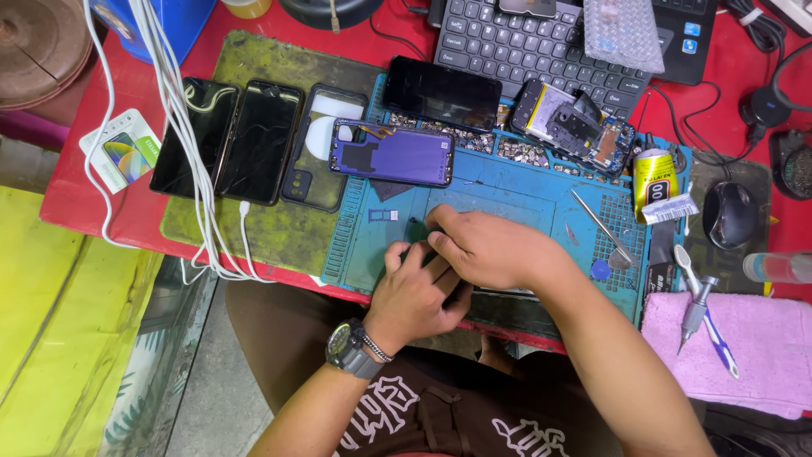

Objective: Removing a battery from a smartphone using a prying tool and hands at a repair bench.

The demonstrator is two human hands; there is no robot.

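Both hands meet at the front of a blue repair mat. My left hand, with a watch on its wrist, and my right hand lie one over the other on a small dark flat thing that they mostly hide; I cannot tell what it is. Just behind them a purple phone back cover lies on the mat's far left, with a small tray piece near it. A black phone and an opened phone body lie further back.
Three dark phones rest on a green mat at left, crossed by white cables. A keyboard stands behind. Tweezers, a yellow glue tube, a mouse and tools on a pink cloth are at right.
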